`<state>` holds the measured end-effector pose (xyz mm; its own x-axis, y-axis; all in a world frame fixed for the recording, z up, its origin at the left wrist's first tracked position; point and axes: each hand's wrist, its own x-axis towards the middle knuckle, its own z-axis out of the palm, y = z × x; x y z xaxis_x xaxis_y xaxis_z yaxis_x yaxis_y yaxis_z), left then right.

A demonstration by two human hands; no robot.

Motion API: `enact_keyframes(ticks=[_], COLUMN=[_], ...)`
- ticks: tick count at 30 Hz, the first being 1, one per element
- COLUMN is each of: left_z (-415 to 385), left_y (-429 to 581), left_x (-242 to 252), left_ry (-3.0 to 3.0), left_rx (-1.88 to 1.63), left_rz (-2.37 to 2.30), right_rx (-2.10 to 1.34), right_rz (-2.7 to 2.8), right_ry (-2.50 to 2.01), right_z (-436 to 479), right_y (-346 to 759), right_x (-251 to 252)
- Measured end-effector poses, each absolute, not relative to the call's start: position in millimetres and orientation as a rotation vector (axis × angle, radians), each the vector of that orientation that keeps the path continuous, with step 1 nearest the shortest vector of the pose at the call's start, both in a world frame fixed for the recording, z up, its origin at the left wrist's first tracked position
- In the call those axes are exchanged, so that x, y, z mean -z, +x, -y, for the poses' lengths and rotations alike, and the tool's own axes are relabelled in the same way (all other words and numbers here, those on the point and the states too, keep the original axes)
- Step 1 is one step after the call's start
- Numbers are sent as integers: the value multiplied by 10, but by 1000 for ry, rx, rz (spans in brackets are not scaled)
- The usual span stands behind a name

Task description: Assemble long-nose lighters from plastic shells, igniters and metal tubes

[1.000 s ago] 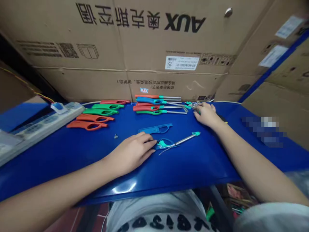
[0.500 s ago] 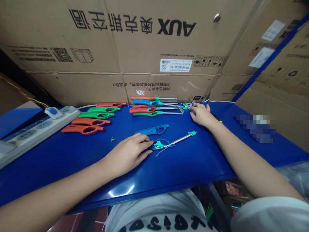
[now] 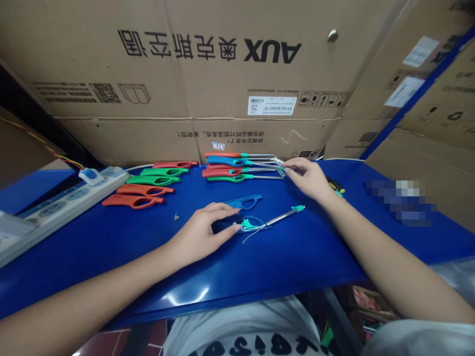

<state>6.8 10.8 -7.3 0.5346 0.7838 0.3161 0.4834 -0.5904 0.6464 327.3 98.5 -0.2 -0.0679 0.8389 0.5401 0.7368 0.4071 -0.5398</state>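
Observation:
My left hand (image 3: 202,231) rests on the blue table (image 3: 111,237) with its thumb and fingers pinched on the handle end of an open lighter half (image 3: 260,222), which has a teal inner part, thin wires and a metal tube. A loose blue handle shell (image 3: 243,201) lies just beyond it. My right hand (image 3: 308,177) is raised a little at the back right, its fingers pinched on a small part I cannot make out, next to the tips of the assembled lighters (image 3: 237,165).
Red and green handle shells (image 3: 148,185) lie in a row at the back left. A white power strip (image 3: 59,200) runs along the left edge. A tiny spring (image 3: 177,216) lies on the table. Large cardboard boxes (image 3: 222,74) wall the back and right.
My right hand has lifted off the pile of small parts at the back and drawn slightly left with something pinched. My left hand's fingers have arched up over the lighter half.

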Motion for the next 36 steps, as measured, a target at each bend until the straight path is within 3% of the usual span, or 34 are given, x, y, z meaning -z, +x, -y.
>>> enact_keyframes(ticks=[5, 10, 17, 25, 36], left_z=[-97, -113, -99, -119, -128], left_y=[157, 173, 182, 144, 130], left_x=[117, 115, 67, 17, 47], left_ry=[1927, 1831, 1674, 1602, 1820], left_rx=[-939, -986, -1062, -1159, -863], left_rz=[-1032, -966, -943, -982, -1019], right_rx=[-736, -958, -931, -459, -650], right_rz=[1899, 2082, 2219, 2602, 2637], right_ry=[-907, -645, -516, -650, -711], right_z=[-546, -299, -274, -242, -246], right_y=[2722, 2468, 2445, 2512, 2584], right_x=[-21, 49, 99, 48, -23])
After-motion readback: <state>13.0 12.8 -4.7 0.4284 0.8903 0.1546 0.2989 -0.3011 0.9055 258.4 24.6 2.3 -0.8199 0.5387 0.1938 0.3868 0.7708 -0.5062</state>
